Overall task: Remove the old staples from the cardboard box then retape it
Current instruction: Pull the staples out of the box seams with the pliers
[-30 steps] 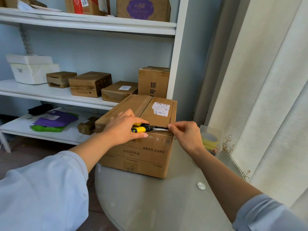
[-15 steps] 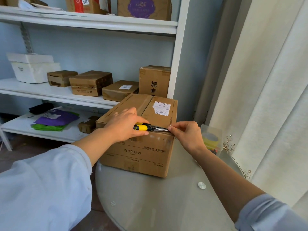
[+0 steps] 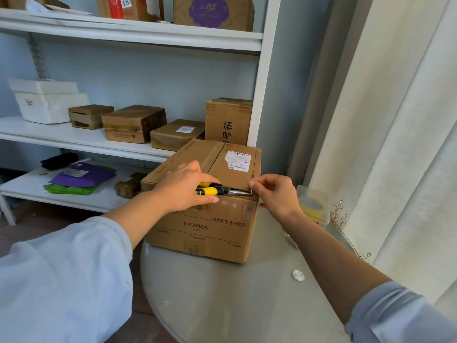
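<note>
The cardboard box (image 3: 205, 214) is sitting on the round glass desk (image 3: 247, 300), close against the white shelving, its top flaps closed and a shipping label near the right edge. At its near top edge the left hand (image 3: 183, 189) is clenching the yellow-and-black handles of the pliers (image 3: 222, 191), whose metal nose is lying along the edge and pointing right toward the corner. The right hand (image 3: 277, 194) is now lifting a little above that edge, where half a second ago its fingertips were pressed down at the pliers' tip; it is pinching what looks like a small metal staple (image 3: 252, 179) between thumb and forefinger, though the piece is too small to be sure. That is suggesting one staple is coming free of the flap, so the removal stage is moving along. Taping is not yet begun: a yellowish tape roll (image 3: 312, 206) is waiting in a clear tub just right of the box. Smaller cartons are resting on the shelves behind.
</note>
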{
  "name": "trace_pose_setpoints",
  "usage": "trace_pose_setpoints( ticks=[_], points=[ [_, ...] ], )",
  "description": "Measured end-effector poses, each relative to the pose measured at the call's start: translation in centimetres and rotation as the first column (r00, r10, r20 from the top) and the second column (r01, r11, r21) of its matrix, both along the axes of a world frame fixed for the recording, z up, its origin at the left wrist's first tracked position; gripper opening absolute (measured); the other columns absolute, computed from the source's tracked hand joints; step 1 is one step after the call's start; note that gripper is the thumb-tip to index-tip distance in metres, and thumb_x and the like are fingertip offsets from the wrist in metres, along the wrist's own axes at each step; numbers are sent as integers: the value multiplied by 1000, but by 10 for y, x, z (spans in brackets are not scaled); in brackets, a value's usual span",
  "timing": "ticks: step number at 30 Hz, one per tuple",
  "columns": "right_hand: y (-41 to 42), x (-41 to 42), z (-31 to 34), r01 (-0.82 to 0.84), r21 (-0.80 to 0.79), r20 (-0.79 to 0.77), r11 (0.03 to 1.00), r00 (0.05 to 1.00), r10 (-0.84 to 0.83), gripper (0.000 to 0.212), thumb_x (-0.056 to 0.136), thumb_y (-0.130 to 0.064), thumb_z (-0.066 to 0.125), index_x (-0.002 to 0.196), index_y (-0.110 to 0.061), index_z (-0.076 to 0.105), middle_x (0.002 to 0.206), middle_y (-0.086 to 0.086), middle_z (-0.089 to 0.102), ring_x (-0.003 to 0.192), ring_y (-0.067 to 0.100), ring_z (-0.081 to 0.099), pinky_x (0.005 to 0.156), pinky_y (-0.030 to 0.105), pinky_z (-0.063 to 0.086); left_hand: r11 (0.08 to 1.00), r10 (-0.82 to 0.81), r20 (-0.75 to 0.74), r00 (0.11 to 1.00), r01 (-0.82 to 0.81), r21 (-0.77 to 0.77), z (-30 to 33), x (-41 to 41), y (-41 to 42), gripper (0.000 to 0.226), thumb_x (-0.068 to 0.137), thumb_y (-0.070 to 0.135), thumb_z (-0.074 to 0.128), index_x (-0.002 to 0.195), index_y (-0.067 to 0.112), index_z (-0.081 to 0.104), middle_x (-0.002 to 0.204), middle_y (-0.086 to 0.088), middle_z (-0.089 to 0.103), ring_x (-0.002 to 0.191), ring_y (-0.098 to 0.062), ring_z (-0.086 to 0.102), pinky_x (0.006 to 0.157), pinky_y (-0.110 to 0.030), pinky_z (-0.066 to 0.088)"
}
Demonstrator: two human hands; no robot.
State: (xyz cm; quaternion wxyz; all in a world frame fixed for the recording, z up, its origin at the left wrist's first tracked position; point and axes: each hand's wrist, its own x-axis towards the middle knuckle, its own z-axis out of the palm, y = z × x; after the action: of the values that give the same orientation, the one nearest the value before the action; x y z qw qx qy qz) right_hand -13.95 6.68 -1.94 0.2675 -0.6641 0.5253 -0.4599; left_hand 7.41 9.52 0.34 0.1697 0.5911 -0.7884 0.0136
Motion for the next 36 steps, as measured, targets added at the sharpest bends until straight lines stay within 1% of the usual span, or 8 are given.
trace_pose_setpoints(
  ticks=[5,11,22,26,30,32,34,36],
  points=[
    [1,-1,-1,12,4,15,1000,1000,-12,9,88,-29,66,80,-25,69,88,-3,71,86,13,65,82,44,57,994,12,180,984,7,-109,0,-3,2,47,87,54,53,132,45,45,99,8,39,97,-10,39,76,-28,35],
    [3,-3,-2,-11,46,42,999,999,9,6,86,-23,69,85,-18,72,89,0,71,87,15,66,84,42,57,996,12,154,988,1,-86,3,-6,1,39,88,50,55,127,46,51,92,7,40,89,-11,39,70,-28,30],
    [1,-1,3,-14,82,35,997,999,11,11,86,-23,69,76,-23,66,88,0,71,89,15,65,85,43,57,999,37,27,999,-37,27,7,-5,-2,40,83,54,59,122,44,57,85,9,38,84,-11,39,60,-24,28],
    [-2,3,9,18,55,65,998,998,-22,13,90,-26,64,79,-20,66,86,1,70,84,15,65,82,42,57,998,38,-128,991,-32,47,6,-5,-3,42,84,50,61,124,38,59,89,7,42,82,-10,41,65,-25,34],
    [-5,2,7,74,32,10,997,997,-74,14,90,-28,63,84,-17,69,86,0,69,86,16,64,82,39,56,996,70,-37,997,-68,49,6,-7,1,45,83,55,58,125,41,55,94,6,41,89,-11,39,66,-27,32],
    [-8,0,8,128,2,91,992,988,-128,14,91,-28,62,84,-17,68,85,-1,69,85,16,65,81,39,56,996,83,43,996,-85,32,6,-11,3,47,83,58,57,128,43,51,100,7,41,96,-12,37,75,-30,33],
    [-12,-2,12,189,-3,203,982,962,-184,15,91,-27,62,79,-20,66,83,0,71,83,16,67,81,42,57,995,99,43,994,-99,9,2,-16,3,48,84,58,56,128,41,50,115,7,47,109,-15,41,89,-35,37],
    [-14,-5,16,213,8,258,977,943,-208,15,92,-24,61,78,-20,64,81,1,71,78,15,70,80,41,58,992,123,66,990,-121,-37,0,-22,2,47,84,60,54,126,39,53,119,7,55,114,-17,47,95,-38,38]
  ],
)
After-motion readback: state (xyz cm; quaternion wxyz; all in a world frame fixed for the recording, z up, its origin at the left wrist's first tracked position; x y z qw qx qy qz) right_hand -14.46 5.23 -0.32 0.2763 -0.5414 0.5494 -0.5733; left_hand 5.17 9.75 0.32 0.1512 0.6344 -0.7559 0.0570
